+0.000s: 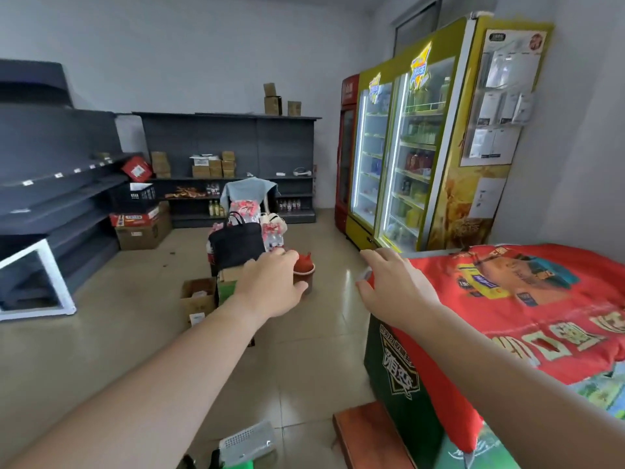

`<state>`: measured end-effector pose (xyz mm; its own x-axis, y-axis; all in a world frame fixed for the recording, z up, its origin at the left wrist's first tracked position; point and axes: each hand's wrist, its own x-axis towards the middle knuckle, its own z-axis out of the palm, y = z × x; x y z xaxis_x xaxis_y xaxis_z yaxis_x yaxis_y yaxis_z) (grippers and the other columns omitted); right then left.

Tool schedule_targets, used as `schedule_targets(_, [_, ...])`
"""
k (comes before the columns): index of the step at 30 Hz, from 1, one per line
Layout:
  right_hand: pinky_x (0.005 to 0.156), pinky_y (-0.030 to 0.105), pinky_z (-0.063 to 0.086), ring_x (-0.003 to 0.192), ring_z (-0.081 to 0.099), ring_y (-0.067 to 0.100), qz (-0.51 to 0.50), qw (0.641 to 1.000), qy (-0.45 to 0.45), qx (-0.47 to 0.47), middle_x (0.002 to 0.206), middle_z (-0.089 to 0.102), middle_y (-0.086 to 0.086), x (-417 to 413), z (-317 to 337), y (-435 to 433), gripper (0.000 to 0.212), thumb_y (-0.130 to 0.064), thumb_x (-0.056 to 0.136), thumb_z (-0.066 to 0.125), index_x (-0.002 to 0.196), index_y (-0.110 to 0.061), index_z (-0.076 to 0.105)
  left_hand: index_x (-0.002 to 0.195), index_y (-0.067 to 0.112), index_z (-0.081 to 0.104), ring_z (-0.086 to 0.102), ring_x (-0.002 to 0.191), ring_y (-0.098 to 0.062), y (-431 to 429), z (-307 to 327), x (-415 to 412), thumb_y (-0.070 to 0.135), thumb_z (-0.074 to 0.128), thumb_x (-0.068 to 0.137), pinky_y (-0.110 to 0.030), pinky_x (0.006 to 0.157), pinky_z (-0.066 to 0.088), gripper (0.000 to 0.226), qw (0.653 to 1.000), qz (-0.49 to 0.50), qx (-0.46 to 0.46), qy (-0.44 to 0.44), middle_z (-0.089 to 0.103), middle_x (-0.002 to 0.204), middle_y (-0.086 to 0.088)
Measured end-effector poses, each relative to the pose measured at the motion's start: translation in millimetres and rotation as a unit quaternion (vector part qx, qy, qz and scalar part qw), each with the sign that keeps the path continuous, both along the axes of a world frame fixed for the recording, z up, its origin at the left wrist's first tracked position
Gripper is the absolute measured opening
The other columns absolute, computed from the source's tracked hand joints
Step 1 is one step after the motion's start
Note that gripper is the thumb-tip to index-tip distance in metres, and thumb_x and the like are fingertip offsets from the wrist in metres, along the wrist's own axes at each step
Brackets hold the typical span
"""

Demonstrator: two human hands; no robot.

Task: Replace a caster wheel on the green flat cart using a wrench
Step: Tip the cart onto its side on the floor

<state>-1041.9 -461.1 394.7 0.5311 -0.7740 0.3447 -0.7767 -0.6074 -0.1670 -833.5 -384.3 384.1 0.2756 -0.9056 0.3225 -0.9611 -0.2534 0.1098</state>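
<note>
Both my arms reach forward over the tiled floor. My left hand is held out palm down with relaxed fingers and holds nothing, in front of a black bag. My right hand hovers with spread fingers at the corner of a chest covered by a red cloth. A pale blur sits by its thumb and I cannot make out what it is. A sliver of something green shows at the bottom edge under a white plastic basket. No wrench or caster wheel shows.
Lit drink fridges line the right wall. Dark shelving runs along the back and left. Cardboard boxes, a red-lidded pot and stacked goods stand mid-floor. A green-sided chest and a wooden board are at lower right.
</note>
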Motion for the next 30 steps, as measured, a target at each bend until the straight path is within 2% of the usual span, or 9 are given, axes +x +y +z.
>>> schedule_targets(3, [0.098,0.046,0.049,0.124,0.050,0.030,0.041,0.999,0.010,-0.010,0.137,0.049,0.005,26.9,-0.2,-50.9,0.043,-0.036,0.096,0.048,0.136,-0.021,0.047,0.140,0.022,0.055,0.054,0.129,-0.025,-26.1,2.8,20.3,0.051,0.058,0.099,-0.057,0.117,0.034,0.051,0.998,0.056,-0.002,-0.024,0.060,0.136,0.000])
schedule_targets(5, [0.101,0.046,0.045,0.127,0.048,0.031,0.080,0.997,0.018,-0.013,0.140,0.047,0.004,51.9,1.3,-82.8,0.044,-0.036,0.096,0.048,0.138,-0.022,0.047,0.141,0.023,0.054,0.052,0.132,-0.024,-37.2,6.3,36.5,0.052,0.057,0.100,-0.059,0.120,0.026,0.050,0.994,0.104,0.001,-0.024,0.060,0.137,0.000])
schedule_targets(11, [0.100,0.046,0.046,0.129,0.044,0.032,0.210,0.977,0.024,-0.005,0.144,0.044,0.005,150.3,-6.3,-135.7,0.048,-0.034,0.097,0.049,0.143,-0.023,0.044,0.146,0.024,0.052,0.050,0.138,-0.025,-23.9,-3.6,88.5,0.051,0.059,0.100,-0.054,0.117,0.038,0.054,0.970,0.244,0.005,0.006,0.055,0.149,-0.001])
schedule_targets(14, [0.100,0.045,0.048,0.131,0.044,0.030,0.286,0.957,0.036,0.017,0.145,0.042,0.003,197.0,-28.0,-133.0,0.049,-0.035,0.098,0.050,0.145,-0.023,0.044,0.144,0.022,0.054,0.054,0.133,-0.025,-4.2,-17.4,117.3,0.051,0.062,0.098,-0.044,0.108,0.047,0.055,0.951,0.307,0.014,0.027,0.056,0.146,-0.001])
schedule_targets(17, [0.099,0.045,0.049,0.130,0.044,0.030,0.340,0.939,0.036,0.025,0.143,0.043,0.002,244.2,-43.8,-134.0,0.048,-0.037,0.099,0.050,0.145,-0.024,0.044,0.143,0.022,0.055,0.054,0.131,-0.025,3.8,-30.4,151.2,0.051,0.063,0.097,-0.041,0.102,0.046,0.055,0.934,0.355,0.017,0.045,0.058,0.141,-0.001])
schedule_targets(21, [0.097,0.047,0.051,0.128,0.046,0.031,0.364,0.930,0.044,0.030,0.141,0.045,0.003,309.3,-62.7,-144.1,0.048,-0.041,0.099,0.050,0.143,-0.023,0.045,0.140,0.021,0.057,0.054,0.130,-0.029,-2.1,-54.1,198.4,0.050,0.064,0.097,-0.041,0.100,0.047,0.052,0.920,0.387,0.028,0.055,0.058,0.139,-0.004])
schedule_targets(25, [0.093,0.048,0.052,0.124,0.048,0.030,0.387,0.918,0.073,0.052,0.134,0.047,0.005,370.3,-84.7,-156.6,0.044,-0.037,0.096,0.052,0.136,-0.019,0.049,0.138,0.018,0.057,0.055,0.128,-0.031,-19.3,-88.8,253.2,0.048,0.062,0.098,-0.041,0.098,0.048,0.050,0.907,0.405,0.047,0.107,0.059,0.135,-0.005])
schedule_targets(28, [0.097,0.047,0.050,0.128,0.046,0.029,0.391,0.915,0.074,0.072,0.139,0.047,0.004,401.7,-110.1,-169.7,0.047,-0.037,0.096,0.051,0.140,-0.020,0.047,0.136,0.014,0.057,0.057,0.126,-0.033,-38.4,-122.0,286.6,0.045,0.061,0.099,-0.038,0.096,0.046,0.048,0.900,0.405,0.078,0.141,0.061,0.131,-0.009])
schedule_targets(30, [0.100,0.047,0.048,0.133,0.043,0.029,0.392,0.909,0.106,0.093,0.145,0.043,0.003,418.0,-130.0,-175.4,0.052,-0.038,0.097,0.050,0.146,-0.022,0.043,0.137,0.010,0.057,0.057,0.127,-0.035,-43.8,-144.5,300.8,0.042,0.063,0.098,-0.038,0.099,0.046,0.051,0.891,0.407,0.085,0.181,0.062,0.132,-0.014])
